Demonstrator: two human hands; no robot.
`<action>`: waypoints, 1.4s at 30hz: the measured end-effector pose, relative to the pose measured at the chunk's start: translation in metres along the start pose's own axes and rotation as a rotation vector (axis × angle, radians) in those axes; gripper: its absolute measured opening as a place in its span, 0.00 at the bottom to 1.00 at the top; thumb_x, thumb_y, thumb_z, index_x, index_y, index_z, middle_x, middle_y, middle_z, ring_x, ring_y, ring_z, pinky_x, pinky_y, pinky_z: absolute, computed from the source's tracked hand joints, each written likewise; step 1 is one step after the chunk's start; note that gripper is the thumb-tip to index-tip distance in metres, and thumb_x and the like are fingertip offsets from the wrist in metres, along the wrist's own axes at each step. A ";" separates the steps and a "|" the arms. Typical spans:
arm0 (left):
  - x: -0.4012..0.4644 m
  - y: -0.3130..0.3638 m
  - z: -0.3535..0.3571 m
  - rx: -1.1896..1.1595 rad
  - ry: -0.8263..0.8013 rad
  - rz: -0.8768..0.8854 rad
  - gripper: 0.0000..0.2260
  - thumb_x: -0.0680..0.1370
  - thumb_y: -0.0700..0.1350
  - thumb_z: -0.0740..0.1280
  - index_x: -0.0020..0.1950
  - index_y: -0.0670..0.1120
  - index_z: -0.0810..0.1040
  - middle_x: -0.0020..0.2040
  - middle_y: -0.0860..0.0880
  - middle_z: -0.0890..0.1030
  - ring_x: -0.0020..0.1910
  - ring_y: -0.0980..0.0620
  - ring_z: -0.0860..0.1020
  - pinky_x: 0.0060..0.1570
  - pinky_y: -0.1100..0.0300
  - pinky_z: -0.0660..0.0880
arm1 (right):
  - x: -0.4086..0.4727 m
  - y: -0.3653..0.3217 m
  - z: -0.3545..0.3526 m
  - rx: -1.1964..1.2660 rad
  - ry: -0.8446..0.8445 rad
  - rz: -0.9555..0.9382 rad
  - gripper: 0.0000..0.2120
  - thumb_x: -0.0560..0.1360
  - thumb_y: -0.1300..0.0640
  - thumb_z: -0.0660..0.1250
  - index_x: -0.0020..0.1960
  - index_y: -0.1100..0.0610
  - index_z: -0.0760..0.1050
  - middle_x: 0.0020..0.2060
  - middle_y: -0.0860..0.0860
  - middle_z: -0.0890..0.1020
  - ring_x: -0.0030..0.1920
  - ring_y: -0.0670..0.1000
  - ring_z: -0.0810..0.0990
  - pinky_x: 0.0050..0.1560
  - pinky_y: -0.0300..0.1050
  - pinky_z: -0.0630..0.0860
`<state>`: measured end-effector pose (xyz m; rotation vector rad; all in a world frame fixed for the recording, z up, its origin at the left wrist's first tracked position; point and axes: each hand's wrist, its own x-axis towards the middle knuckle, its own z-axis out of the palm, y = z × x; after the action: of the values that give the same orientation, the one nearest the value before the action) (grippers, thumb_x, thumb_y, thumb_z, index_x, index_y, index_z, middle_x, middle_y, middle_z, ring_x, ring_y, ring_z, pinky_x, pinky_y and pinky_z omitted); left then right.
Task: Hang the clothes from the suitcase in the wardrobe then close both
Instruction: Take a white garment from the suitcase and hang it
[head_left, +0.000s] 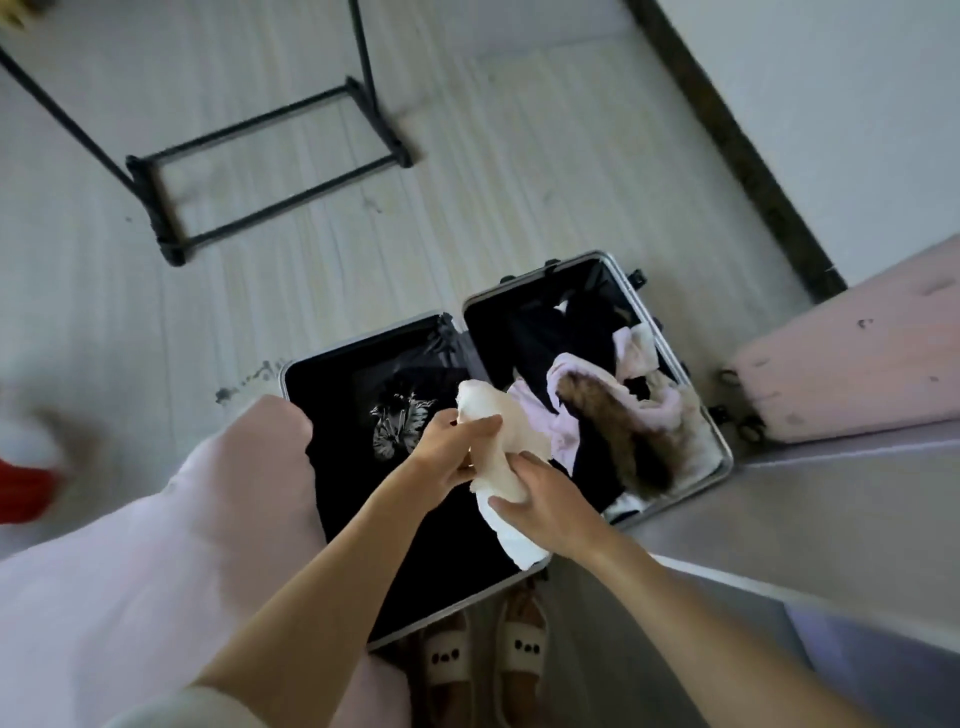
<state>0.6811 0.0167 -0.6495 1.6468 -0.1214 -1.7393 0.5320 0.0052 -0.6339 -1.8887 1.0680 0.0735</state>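
Note:
An open suitcase (719, 457) with a silver rim lies flat on the floor below me. Its left half holds a black garment with a pale print (397, 431). Its right half holds a jumble of dark and pink clothes with a brown fur trim (613, 421). Above the suitcase I hold a bunched cream-white garment (498, 415). My left hand (447, 452) grips its upper part and my right hand (550, 499) grips it lower down. The wardrobe is not in view.
A black metal clothes rack base (270, 171) stands on the pale wood floor at the upper left. A pink box-like object (852, 358) sits at the right beside a dark strip (737, 145) along the wall. My feet in slippers (483, 660) stand below the suitcase.

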 end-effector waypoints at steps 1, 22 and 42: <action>-0.014 0.008 0.006 -0.010 -0.018 0.014 0.22 0.72 0.44 0.71 0.63 0.39 0.70 0.54 0.40 0.79 0.50 0.43 0.79 0.41 0.55 0.78 | -0.013 -0.010 -0.011 0.020 0.009 0.000 0.14 0.75 0.54 0.64 0.59 0.58 0.71 0.50 0.52 0.76 0.47 0.52 0.75 0.43 0.42 0.70; -0.267 -0.082 0.276 0.816 -0.388 0.083 0.05 0.77 0.38 0.59 0.51 0.42 0.71 0.35 0.46 0.72 0.30 0.54 0.71 0.28 0.64 0.71 | -0.412 0.045 -0.133 0.656 0.053 0.337 0.24 0.69 0.52 0.72 0.62 0.55 0.72 0.55 0.47 0.81 0.56 0.46 0.79 0.57 0.39 0.75; -0.361 -0.014 0.613 0.465 -0.737 0.629 0.14 0.81 0.41 0.57 0.66 0.43 0.61 0.61 0.40 0.72 0.54 0.44 0.75 0.41 0.54 0.78 | -0.586 0.127 -0.344 0.594 0.931 0.271 0.14 0.72 0.51 0.70 0.55 0.51 0.73 0.47 0.44 0.80 0.48 0.45 0.80 0.47 0.37 0.75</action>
<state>0.0945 -0.0194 -0.2489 0.9779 -1.3151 -1.7713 -0.0437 0.1022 -0.2635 -1.1933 1.7079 -0.9470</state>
